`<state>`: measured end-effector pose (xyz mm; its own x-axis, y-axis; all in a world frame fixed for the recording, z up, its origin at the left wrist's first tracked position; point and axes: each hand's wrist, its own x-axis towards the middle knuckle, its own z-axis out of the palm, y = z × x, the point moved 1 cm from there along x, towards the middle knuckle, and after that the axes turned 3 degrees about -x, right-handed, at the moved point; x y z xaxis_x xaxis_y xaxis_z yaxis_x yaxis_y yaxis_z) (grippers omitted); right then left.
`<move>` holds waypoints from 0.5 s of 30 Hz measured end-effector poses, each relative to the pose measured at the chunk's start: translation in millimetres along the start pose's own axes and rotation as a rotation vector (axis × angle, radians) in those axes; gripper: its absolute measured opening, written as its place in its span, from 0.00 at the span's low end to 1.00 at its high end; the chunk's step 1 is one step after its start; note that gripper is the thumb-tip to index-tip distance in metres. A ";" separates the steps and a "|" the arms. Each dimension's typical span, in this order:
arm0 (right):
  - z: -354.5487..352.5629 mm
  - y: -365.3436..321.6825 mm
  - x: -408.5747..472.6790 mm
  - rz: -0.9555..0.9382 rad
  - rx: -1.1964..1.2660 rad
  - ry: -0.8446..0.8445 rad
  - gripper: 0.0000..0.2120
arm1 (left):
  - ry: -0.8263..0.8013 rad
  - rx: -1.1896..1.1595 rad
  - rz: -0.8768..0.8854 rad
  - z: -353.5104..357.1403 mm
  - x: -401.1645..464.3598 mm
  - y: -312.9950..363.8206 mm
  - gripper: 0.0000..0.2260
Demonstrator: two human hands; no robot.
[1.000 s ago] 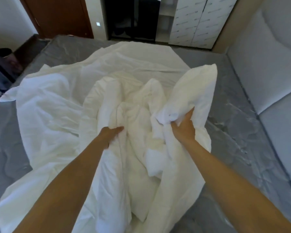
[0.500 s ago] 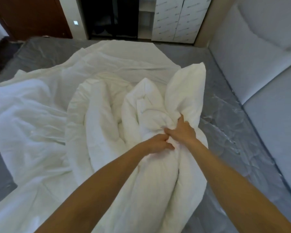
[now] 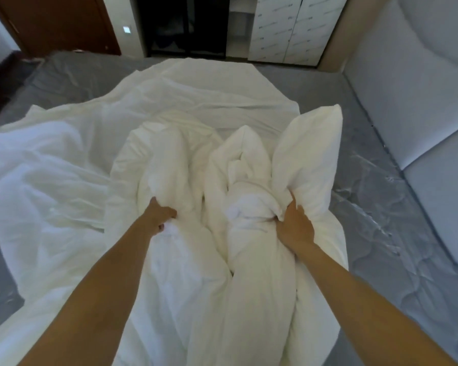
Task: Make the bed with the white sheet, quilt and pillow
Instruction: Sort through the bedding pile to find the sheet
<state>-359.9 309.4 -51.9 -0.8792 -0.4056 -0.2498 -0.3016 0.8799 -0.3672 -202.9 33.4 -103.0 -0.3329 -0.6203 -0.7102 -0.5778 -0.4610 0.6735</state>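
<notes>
A person leans over a bare grey mattress [image 3: 381, 233], both arms stretched forward into a heap of white bedding. The left hand [image 3: 158, 216] is buried in the bunched quilt [image 3: 185, 273], its fingers curled into a fold of the thick fabric and gripping it. The right hand [image 3: 295, 227] clutches another bundled fold of the same quilt, fingers wrapped around the wad and the thumb raised against the puffed section that stands upright just beside it. The two hands are apart, with a ridge of gathered quilt between them. The quilt lies crumpled in long vertical rolls down the middle of the bed, running from the centre toward the camera and falling over the near edge. Beneath and around it a thinner white sheet [image 3: 50, 180] is spread loosely and wrinkled across the left and far part of the mattress, leaving grey quilted mattress uncovered along the right side and the far left corner. Whether the puffed white shape on the right is a pillow or a part of the quilt cannot be told. A grey padded headboard [image 3: 421, 88] rises along the right side. Beyond the far edge of the bed stand a brown wooden door [image 3: 56, 22], a dark open wardrobe [image 3: 185, 25] and white cabinet doors [image 3: 288, 25].
</notes>
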 end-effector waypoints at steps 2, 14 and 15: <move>-17.9 6.1 0.1 0.002 0.008 -0.047 0.32 | -0.031 -0.006 0.119 19.0 -30.5 16.9 0.19; -83.7 51.1 -43.5 0.068 0.358 -0.311 0.27 | -0.528 0.412 0.468 173.2 -264.8 -17.4 0.32; -80.6 56.4 -50.6 0.073 0.421 -0.342 0.29 | -0.504 0.461 0.486 180.3 -267.0 -26.7 0.33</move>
<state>-362.1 399.6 12.2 -0.7011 -0.4667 -0.5391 -0.0090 0.7618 -0.6478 -233.0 325.7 31.7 -0.8536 -0.2741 -0.4430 -0.4943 0.1579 0.8548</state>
